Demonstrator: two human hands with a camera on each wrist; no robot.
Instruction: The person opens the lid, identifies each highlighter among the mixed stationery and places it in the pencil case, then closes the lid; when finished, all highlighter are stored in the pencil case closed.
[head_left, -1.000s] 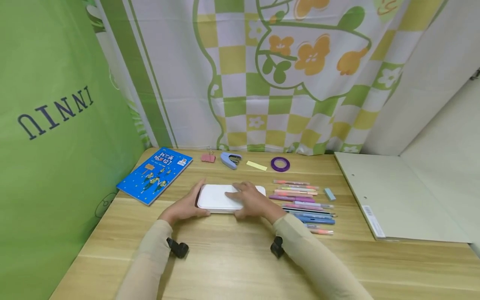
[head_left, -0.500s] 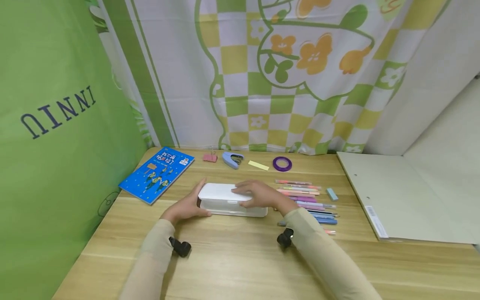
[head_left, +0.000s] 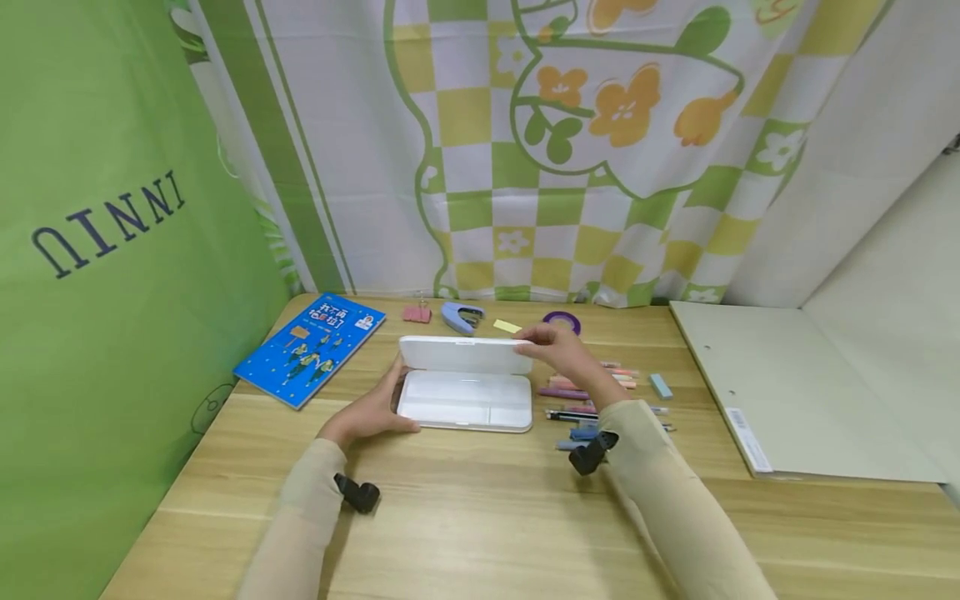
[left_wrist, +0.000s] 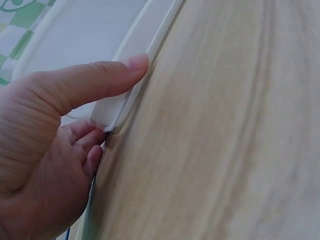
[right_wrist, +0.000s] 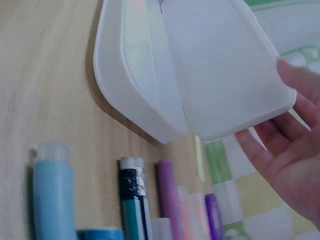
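A white pencil case (head_left: 465,426) lies on the table in the head view, its hinged lid (head_left: 457,357) raised at the back. Inside, a divider marks off compartments, and nothing lies in them. My left hand (head_left: 369,415) grips the case's left end. In the left wrist view its thumb (left_wrist: 107,80) presses the front wall, with the other fingers round the end. My right hand (head_left: 564,354) holds the lid at its upper right corner. The right wrist view shows the thumb on the lid's inner face (right_wrist: 225,65) and the other fingers behind it.
Several pens (head_left: 570,417) lie right of the case, partly under the right forearm, with a blue eraser (head_left: 660,386) beyond. Behind are a pink binder clip (head_left: 417,314), a stapler (head_left: 459,318), yellow sticky notes (head_left: 507,326) and purple tape (head_left: 570,318). A book (head_left: 315,350) and a folder (head_left: 810,400) flank them.
The pencil case's lid has swung up and back from closed, lifted by my right hand, which has moved away from me and to the right. My left hand stays at the case's left end.
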